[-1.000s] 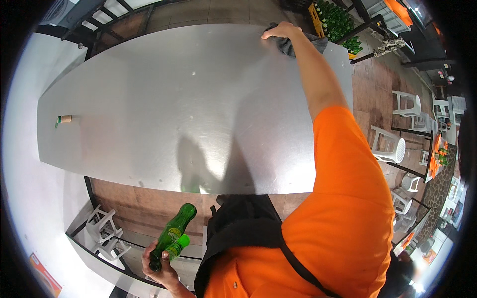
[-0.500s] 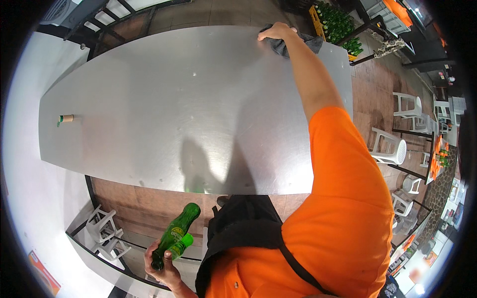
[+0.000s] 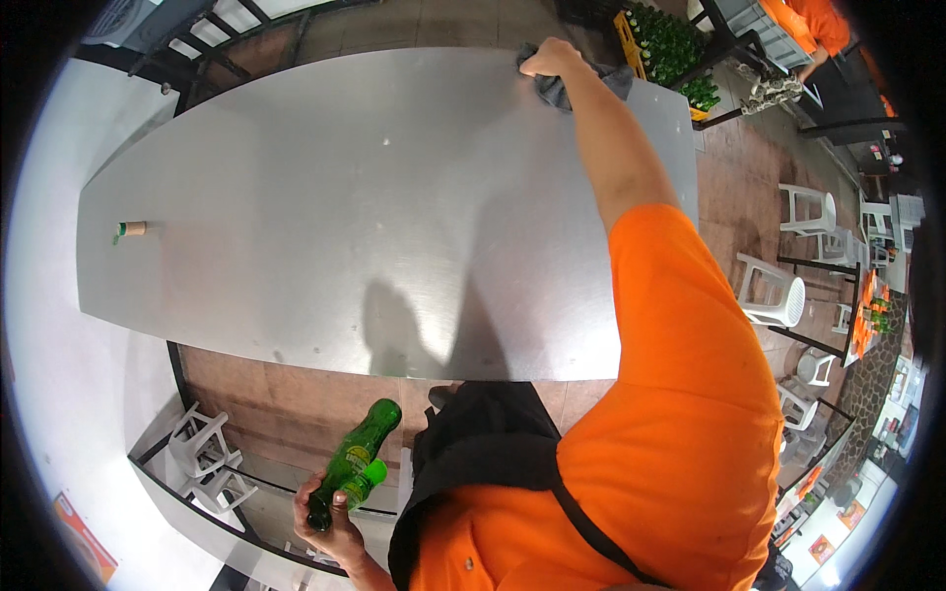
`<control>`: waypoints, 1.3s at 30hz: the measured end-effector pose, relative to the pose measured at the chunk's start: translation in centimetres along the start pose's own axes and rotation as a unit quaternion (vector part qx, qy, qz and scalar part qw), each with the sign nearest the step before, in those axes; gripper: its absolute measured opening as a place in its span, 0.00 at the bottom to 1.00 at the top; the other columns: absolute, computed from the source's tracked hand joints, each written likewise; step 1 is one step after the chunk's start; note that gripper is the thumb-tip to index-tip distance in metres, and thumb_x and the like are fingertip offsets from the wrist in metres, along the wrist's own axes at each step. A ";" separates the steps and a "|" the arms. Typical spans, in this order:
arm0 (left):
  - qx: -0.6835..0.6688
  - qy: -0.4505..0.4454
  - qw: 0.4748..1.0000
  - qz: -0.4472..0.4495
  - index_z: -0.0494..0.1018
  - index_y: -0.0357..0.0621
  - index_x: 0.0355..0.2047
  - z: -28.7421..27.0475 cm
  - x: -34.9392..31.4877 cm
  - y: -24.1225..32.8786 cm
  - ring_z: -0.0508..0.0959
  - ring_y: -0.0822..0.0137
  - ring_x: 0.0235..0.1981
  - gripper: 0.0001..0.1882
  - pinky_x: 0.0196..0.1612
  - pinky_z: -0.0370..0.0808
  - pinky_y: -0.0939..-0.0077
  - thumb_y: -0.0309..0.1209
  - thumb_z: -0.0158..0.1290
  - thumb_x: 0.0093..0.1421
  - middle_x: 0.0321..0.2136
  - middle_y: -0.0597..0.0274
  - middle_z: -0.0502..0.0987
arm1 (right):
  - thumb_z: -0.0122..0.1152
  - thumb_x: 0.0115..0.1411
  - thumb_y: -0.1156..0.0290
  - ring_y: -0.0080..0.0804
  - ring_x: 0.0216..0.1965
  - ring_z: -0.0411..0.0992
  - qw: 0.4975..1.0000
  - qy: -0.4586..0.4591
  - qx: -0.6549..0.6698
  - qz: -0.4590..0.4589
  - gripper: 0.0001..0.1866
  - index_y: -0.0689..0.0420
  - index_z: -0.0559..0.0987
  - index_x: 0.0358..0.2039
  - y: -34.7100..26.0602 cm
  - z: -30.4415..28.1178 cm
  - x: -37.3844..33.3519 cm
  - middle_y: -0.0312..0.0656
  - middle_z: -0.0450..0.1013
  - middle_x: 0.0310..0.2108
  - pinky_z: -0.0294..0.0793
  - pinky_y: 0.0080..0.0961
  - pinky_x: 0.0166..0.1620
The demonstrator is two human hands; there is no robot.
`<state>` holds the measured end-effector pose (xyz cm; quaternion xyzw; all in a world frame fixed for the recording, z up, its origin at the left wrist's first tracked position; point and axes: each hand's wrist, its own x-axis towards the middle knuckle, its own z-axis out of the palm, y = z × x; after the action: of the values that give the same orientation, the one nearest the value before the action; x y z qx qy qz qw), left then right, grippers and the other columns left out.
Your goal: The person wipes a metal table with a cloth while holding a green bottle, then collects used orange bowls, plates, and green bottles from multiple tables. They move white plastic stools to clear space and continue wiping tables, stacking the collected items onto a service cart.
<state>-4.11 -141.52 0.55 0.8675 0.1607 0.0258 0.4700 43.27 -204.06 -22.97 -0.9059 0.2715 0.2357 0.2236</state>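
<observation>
- I have the right hand [image 3: 554, 59] at the top of the frame, right of centre, resting on a dark grey cloth [image 3: 613, 82] by the far edge of the metal table [image 3: 296, 197].
- The cloth lies bunched beneath that hand and spills out to its right; I cannot tell from here whether the fingers pinch it or only press it down.
- The right arm is stretched out, running up the frame from a short orange sleeve [image 3: 680, 295].
- I have the left hand [image 3: 332, 532] at the lower left of centre, below the table's near edge, closed around 2 items.
- Of these, the green bottle [image 3: 353, 456] leans with its upper end in the frame toward the upper right.
- The smaller green container [image 3: 365, 481], with a bright green top, sits just beside it, the thumb across the front.
- Near the table's left end I see a small tan-and-green container [image 3: 132, 229]; I cannot tell whether it stands or lies.
- At the upper right I see a yellow crate [image 3: 631, 46] with green bottles [image 3: 666, 49] massed beside it.
- White stools [image 3: 774, 291] stand at the right of the frame.
- A black apron [image 3: 483, 433] covers the wearer's front at bottom centre.
</observation>
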 end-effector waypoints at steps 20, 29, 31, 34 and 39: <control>-0.006 0.000 1.000 -0.006 0.76 0.36 0.45 -0.2 -0.4 -1.0 0.79 0.59 0.46 0.22 0.53 0.75 0.63 0.34 0.70 0.54 0.43 0.53 0.80 | 0.67 0.38 0.48 0.55 0.59 0.71 0.989 0.132 -0.060 -0.011 0.40 0.60 0.81 0.51 -1.2 1.6 -0.2 0.57 0.73 0.56 0.67 0.47 0.59; -0.006 -0.003 1.000 -0.010 0.75 0.34 0.45 0.0 -0.4 -1.4 0.79 0.59 0.45 0.23 0.53 0.75 0.63 0.35 0.69 0.55 0.43 0.53 0.80 | 0.67 0.39 0.49 0.53 0.61 0.68 0.990 0.127 -0.060 0.004 0.42 0.60 0.79 0.55 -3.1 1.2 -3.4 0.55 0.71 0.60 0.66 0.45 0.61; -0.008 -0.006 1.000 -0.019 0.75 0.34 0.45 0.1 -0.3 -1.6 0.79 0.59 0.45 0.23 0.53 0.75 0.62 0.35 0.70 0.55 0.43 0.53 0.80 | 0.67 0.39 0.49 0.52 0.61 0.69 0.992 0.118 -0.047 0.001 0.42 0.60 0.80 0.54 -3.3 1.2 -3.5 0.55 0.72 0.59 0.66 0.45 0.60; -0.004 -0.012 1.000 -0.007 0.75 0.34 0.45 -0.1 -0.5 -1.8 0.79 0.58 0.45 0.24 0.53 0.75 0.62 0.36 0.70 0.55 0.43 0.53 0.80 | 0.67 0.39 0.50 0.52 0.59 0.70 0.993 0.110 -0.032 -0.013 0.40 0.60 0.81 0.52 -3.5 1.0 -3.1 0.56 0.72 0.58 0.67 0.45 0.60; -0.026 0.009 1.000 0.000 0.75 0.34 0.46 0.1 -0.3 -1.0 0.78 0.58 0.45 0.25 0.53 0.74 0.61 0.36 0.70 0.55 0.42 0.53 0.79 | 0.69 0.43 0.52 0.71 0.70 0.43 0.997 0.073 -0.003 0.004 0.46 0.55 0.71 0.64 -1.7 1.1 -0.3 0.56 0.57 0.69 0.45 0.77 0.61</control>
<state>-4.66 -141.18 -0.34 0.8549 0.1641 0.0381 0.4907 43.70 -202.09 -23.16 -0.9205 0.2897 0.1707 0.1993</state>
